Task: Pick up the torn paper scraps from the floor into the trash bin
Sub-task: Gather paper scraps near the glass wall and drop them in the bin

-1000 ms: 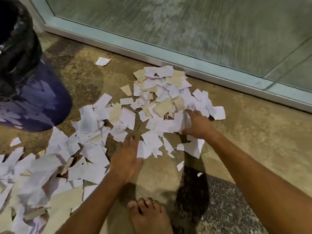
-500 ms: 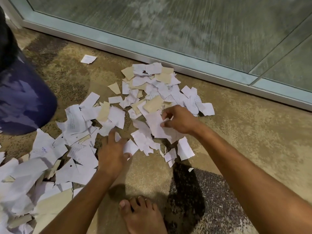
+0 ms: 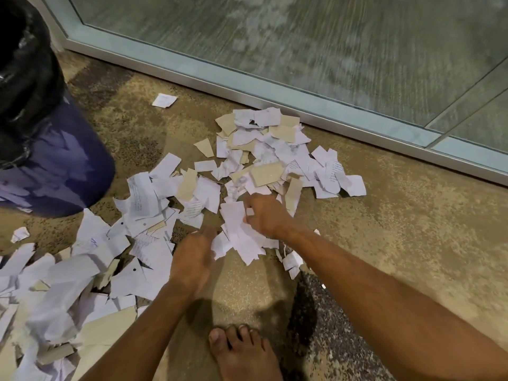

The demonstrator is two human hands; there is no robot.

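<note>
Torn white and tan paper scraps (image 3: pixel 275 149) lie in a heap on the tan floor, and more scraps (image 3: pixel 68 284) spread out to the lower left. My right hand (image 3: pixel 265 217) grips a bunch of white scraps (image 3: pixel 239 232) at the near edge of the heap, fingers curled round them. My left hand (image 3: pixel 193 255) rests beside that bunch, its fingertips touching the scraps from the left. The dark blue trash bin (image 3: pixel 52 166) with a black liner stands at the far left.
A glass door with a metal bottom rail (image 3: pixel 302 103) runs along the back. One stray scrap (image 3: pixel 164 100) lies near the rail. My bare foot (image 3: pixel 242 353) is planted at the bottom centre beside a dark patch (image 3: pixel 330 325) of floor.
My right hand has dragged a bunch of scraps toward me and curled round it. My left hand has shifted right to meet that bunch.
</note>
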